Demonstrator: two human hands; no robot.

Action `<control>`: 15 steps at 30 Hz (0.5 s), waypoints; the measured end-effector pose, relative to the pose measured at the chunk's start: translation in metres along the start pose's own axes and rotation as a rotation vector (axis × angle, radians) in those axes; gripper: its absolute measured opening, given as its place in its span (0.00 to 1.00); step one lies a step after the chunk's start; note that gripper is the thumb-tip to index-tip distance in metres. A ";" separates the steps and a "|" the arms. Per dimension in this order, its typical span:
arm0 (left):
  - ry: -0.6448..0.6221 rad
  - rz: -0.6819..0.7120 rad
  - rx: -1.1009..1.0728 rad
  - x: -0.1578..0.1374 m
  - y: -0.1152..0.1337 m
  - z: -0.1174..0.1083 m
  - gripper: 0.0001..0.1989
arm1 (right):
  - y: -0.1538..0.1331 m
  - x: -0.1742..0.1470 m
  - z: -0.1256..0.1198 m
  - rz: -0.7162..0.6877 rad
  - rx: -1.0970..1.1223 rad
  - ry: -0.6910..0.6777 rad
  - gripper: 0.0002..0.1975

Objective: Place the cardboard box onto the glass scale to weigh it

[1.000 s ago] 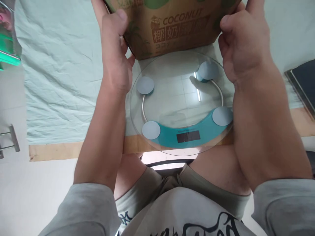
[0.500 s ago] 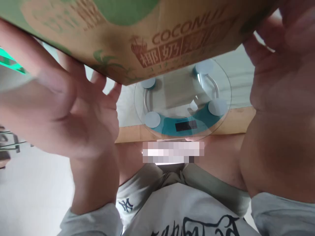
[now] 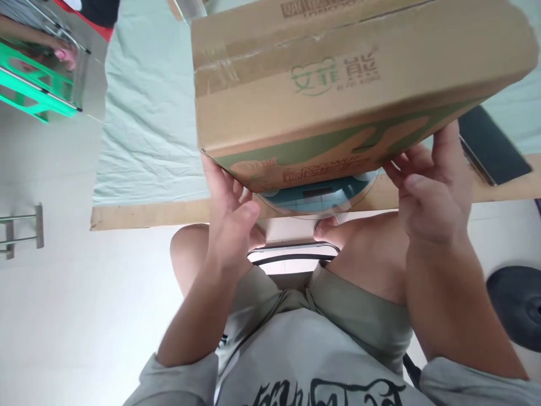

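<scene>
A brown cardboard box (image 3: 262, 115) with green and brown print, taped along its top seam, is held between my two hands. My left hand (image 3: 230, 211) grips its lower left corner, fingers under the edge and thumb outside. At the lower right, my right hand (image 3: 435, 192) has its fingers curled beneath the box. Under the box lies a round glass bathroom scale (image 3: 325, 194) with a teal band and dark display; most of it is hidden. Whether the box touches the scale I cannot tell.
A pale green cloth (image 3: 147, 124) covers the table, with a bare wooden edge (image 3: 147, 215) in front. To the right lies a dark phone-like slab (image 3: 492, 146). A green plastic stool (image 3: 38, 79) and a person's hand (image 3: 65, 54) are at left; a black round seat (image 3: 518, 307) stands at right.
The box has moved down and away from my face, over the scale, and its top now shows. Both hands have gone with it, still holding it.
</scene>
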State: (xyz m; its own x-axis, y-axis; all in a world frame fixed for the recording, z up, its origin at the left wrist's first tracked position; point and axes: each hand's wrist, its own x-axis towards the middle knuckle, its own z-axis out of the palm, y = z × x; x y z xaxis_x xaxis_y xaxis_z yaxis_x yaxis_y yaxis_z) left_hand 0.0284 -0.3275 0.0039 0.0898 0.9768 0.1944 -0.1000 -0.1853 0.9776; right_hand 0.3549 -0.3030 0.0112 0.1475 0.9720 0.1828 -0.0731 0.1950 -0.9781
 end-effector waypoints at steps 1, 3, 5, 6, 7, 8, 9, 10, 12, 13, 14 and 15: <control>0.003 0.000 -0.011 0.000 -0.002 0.000 0.51 | 0.003 0.001 -0.003 0.000 -0.001 0.004 0.36; 0.011 0.005 -0.015 0.002 -0.008 -0.002 0.50 | 0.009 0.004 -0.006 0.010 -0.006 0.023 0.37; -0.016 0.020 -0.012 0.004 -0.011 -0.004 0.49 | 0.015 0.006 -0.007 0.018 -0.011 0.054 0.37; -0.023 0.028 -0.007 0.005 -0.012 -0.005 0.49 | 0.017 0.006 -0.006 0.020 -0.013 0.070 0.37; -0.018 0.029 0.001 0.004 -0.012 -0.005 0.49 | 0.019 0.005 -0.006 0.022 -0.014 0.081 0.36; -0.006 0.027 0.008 0.004 -0.011 -0.005 0.49 | 0.021 0.003 -0.005 0.023 -0.014 0.091 0.36; 0.011 0.017 0.012 0.004 -0.010 -0.006 0.49 | 0.021 0.002 -0.004 0.033 -0.020 0.098 0.36; 0.033 -0.003 0.012 0.006 -0.010 -0.007 0.48 | 0.021 0.001 -0.003 0.049 -0.026 0.120 0.35; 0.131 -0.037 0.013 0.018 -0.012 -0.015 0.46 | 0.019 0.006 -0.003 0.072 -0.036 0.214 0.32; 0.208 -0.032 0.040 0.029 -0.014 -0.021 0.44 | 0.018 0.013 -0.005 0.072 -0.033 0.283 0.30; 0.294 -0.005 0.092 0.044 -0.018 -0.028 0.43 | 0.018 0.023 -0.007 0.057 -0.027 0.352 0.27; 0.392 0.025 0.151 0.060 -0.023 -0.036 0.41 | 0.018 0.036 -0.010 0.030 -0.026 0.395 0.26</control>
State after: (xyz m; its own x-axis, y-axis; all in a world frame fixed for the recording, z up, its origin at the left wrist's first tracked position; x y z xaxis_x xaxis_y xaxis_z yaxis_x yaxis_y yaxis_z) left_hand 0.0002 -0.2603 -0.0100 -0.2975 0.9333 0.2011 0.0520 -0.1945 0.9795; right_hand 0.3689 -0.2658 -0.0009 0.5144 0.8509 0.1068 -0.0585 0.1591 -0.9855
